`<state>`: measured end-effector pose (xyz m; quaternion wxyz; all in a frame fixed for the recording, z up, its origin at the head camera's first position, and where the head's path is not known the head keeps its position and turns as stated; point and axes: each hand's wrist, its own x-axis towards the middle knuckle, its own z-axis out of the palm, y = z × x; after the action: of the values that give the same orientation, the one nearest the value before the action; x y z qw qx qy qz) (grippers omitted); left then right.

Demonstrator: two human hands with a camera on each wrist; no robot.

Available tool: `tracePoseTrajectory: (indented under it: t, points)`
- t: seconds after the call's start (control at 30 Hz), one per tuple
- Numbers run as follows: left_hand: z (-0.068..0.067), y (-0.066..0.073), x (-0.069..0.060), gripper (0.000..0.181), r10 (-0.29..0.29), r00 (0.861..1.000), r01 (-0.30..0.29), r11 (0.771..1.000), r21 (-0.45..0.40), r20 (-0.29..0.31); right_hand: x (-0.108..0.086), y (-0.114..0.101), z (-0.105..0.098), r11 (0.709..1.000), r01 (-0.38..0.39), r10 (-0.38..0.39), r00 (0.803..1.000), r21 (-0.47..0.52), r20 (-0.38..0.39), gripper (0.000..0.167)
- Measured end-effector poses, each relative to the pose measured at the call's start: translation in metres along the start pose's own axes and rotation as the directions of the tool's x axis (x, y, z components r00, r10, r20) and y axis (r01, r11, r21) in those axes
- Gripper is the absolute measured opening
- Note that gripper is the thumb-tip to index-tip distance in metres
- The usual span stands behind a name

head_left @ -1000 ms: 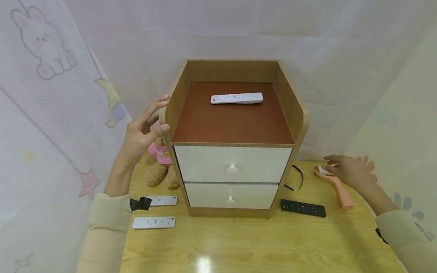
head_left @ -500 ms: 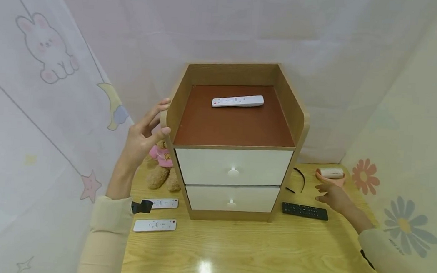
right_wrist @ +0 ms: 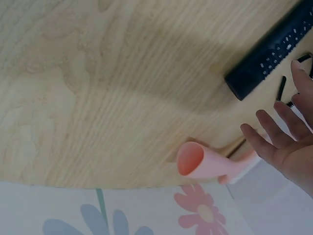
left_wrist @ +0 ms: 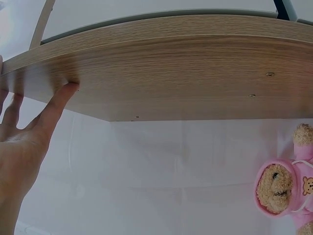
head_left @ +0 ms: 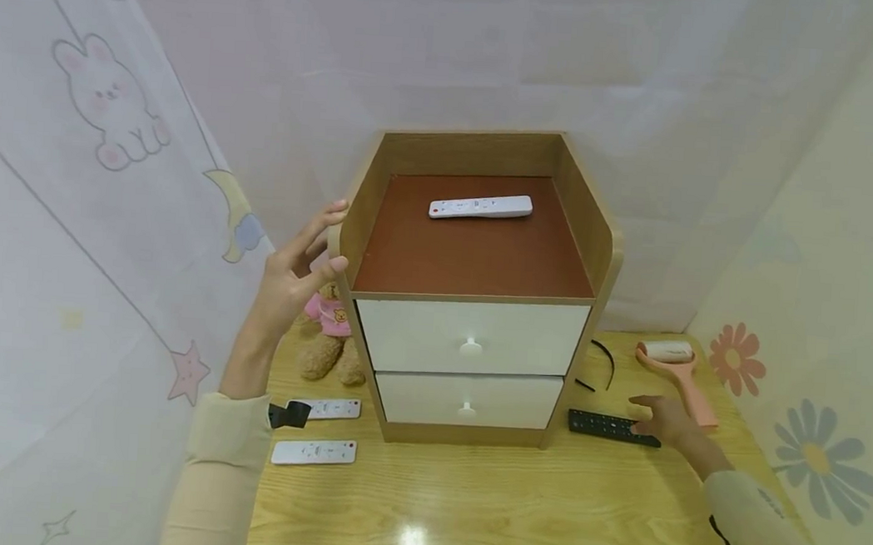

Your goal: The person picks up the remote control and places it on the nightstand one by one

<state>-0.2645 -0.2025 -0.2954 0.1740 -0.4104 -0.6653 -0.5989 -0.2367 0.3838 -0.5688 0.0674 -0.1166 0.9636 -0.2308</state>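
In the head view a small wooden cabinet point(head_left: 472, 304) with two white drawers stands on the table. My left hand point(head_left: 289, 284) rests with outstretched fingers against its left side panel point(left_wrist: 161, 73). A white remote control point(head_left: 480, 207) lies on the brown top. My right hand point(head_left: 667, 420) hovers at the right end of a black remote control point(head_left: 600, 425), fingers loosely spread and holding nothing. In the right wrist view a gap shows between these fingers and the black remote. Behind the right hand lies a lint roller point(head_left: 688, 384) with a pink handle.
Two more white remotes, one further back point(head_left: 331, 409) and one nearer point(head_left: 313, 452), lie left of the cabinet. A teddy bear point(head_left: 331, 324) in pink sits beside it. A thin black band point(head_left: 605, 364) lies at the right. Printed cloth walls point(head_left: 801, 328) border the table.
My right hand has left the lint roller and moved toward the person and leftward, to the black remote. The left hand stays against the cabinet. The view has shifted slightly.
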Motion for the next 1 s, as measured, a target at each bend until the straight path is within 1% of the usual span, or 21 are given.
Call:
tracePoseTrajectory:
  t: [0.13,0.3,0.33,0.47,0.57,0.67,0.77,0.87,1.0]
  points:
    - [0.001,0.000,0.000,0.051,-0.019,1.000,0.019,1.000,-0.008,0.000,-0.002,0.004,0.010,1.000,-0.014,0.014,1.000,-0.028,0.014,0.059]
    - [0.001,-0.001,0.001,0.051,0.000,1.000,0.000,1.000,0.002,0.002,-0.003,0.005,0.018,0.998,-0.053,0.054,0.998,-0.024,0.029,0.057]
    - [0.000,-0.001,0.001,0.051,0.002,1.000,-0.002,1.000,0.004,0.002,-0.003,0.005,0.019,0.999,-0.044,0.045,0.999,-0.031,0.025,0.057]
    - [-0.001,-0.002,0.001,0.051,0.004,1.000,-0.004,1.000,0.009,0.003,-0.002,0.006,0.023,1.000,0.001,-0.001,1.000,-0.004,0.005,0.053]
    - [-0.001,-0.002,0.000,0.051,0.008,1.000,-0.008,1.000,0.014,0.002,-0.002,0.007,0.028,1.000,0.018,-0.018,1.000,0.019,0.006,0.052]
    - [-0.001,-0.001,0.000,0.051,0.009,1.000,-0.009,1.000,0.017,-0.001,-0.001,0.009,0.031,1.000,0.012,-0.012,1.000,0.011,0.003,0.052]
    - [0.000,0.000,0.000,0.051,0.006,1.000,-0.006,1.000,0.013,-0.003,0.000,0.011,0.034,1.000,0.012,-0.013,1.000,-0.022,-0.009,0.052]
    - [0.000,0.000,0.001,0.052,0.011,1.000,-0.011,1.000,0.019,-0.001,0.000,0.013,0.037,1.000,-0.002,0.001,1.000,-0.024,-0.016,0.053]
    - [-0.001,-0.001,0.001,0.053,0.009,1.000,-0.009,1.000,0.030,0.000,0.001,0.014,0.041,1.000,0.002,-0.003,0.999,-0.029,-0.033,0.052]
